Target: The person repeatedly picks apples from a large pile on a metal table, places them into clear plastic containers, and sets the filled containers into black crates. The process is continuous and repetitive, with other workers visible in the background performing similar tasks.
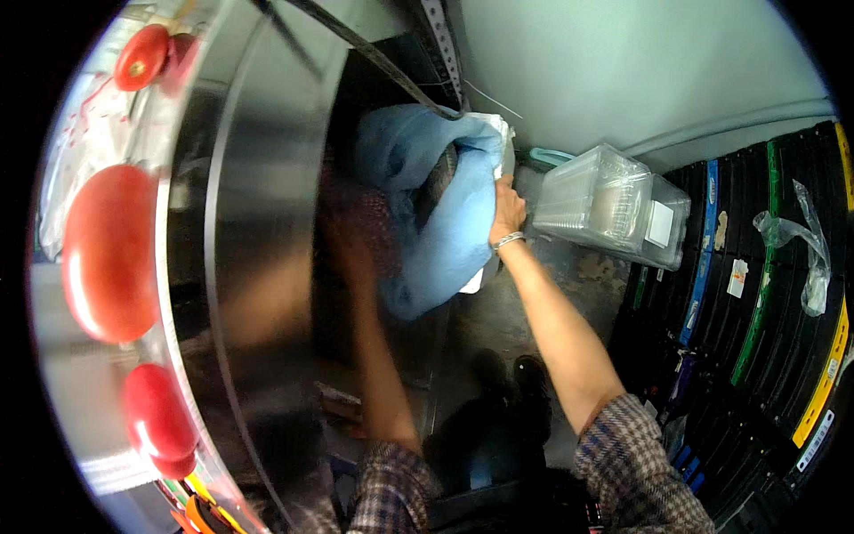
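A blue plastic liner (pixel 457 217) drapes over the rim of a white bin (pixel 472 283) on the floor beside a shiny metal counter front (pixel 267 180). My right hand (pixel 508 212), with a bracelet at the wrist, grips the liner at the bin's near right rim. In the shadow beneath the counter, my left hand (pixel 350 250) reaches against a dark red mesh-like bag (pixel 367 223) at the liner's left side. Its fingers are too dark to make out. Something dark grey (pixel 437 183) shows inside the liner's opening.
Nested clear plastic containers (pixel 594 193) lie right of the bin. Stacked black crates (pixel 740 267) with coloured strips line the right side, a crumpled clear bag (pixel 814 247) on them. Red balloons (pixel 113 253) rest on the counter at left. A dark strap (pixel 380 57) hangs above the bin.
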{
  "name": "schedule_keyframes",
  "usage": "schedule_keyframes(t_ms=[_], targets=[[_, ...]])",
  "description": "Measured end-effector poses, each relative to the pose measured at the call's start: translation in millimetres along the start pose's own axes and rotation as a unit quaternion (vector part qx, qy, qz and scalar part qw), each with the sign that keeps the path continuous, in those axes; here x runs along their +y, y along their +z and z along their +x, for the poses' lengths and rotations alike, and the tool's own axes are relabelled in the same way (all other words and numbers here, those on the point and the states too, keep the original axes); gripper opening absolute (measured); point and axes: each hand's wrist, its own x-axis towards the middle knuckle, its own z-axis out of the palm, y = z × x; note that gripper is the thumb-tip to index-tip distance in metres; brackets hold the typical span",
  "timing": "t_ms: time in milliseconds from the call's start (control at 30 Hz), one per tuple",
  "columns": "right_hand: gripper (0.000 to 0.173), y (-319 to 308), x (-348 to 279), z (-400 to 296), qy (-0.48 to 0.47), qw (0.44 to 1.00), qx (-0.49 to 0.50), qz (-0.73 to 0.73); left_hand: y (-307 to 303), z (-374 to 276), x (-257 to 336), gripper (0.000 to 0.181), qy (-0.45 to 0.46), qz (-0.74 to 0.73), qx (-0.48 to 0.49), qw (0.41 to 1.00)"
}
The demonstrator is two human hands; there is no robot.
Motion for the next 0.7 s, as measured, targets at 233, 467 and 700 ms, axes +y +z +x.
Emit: schedule_keyframes(t_ms=[233,467,700], targets=[[0.068,-60,89,-132,0.045,0.970,-0.063,0.231,-72,-158,102,0.066,-0.069,-0.100,-0.029,0.992],[0.051,-148,215,-407,0.106,0.951,-0.282,-0.076,-218,-432,51,0.065,0.001,0.028,-0.456,0.890],[0.021,-282,-72,-388,-0.340,0.896,-0.251,0.138,-362,-513,36,0.047,-0.185,-0.055,-0.277,0.941]])
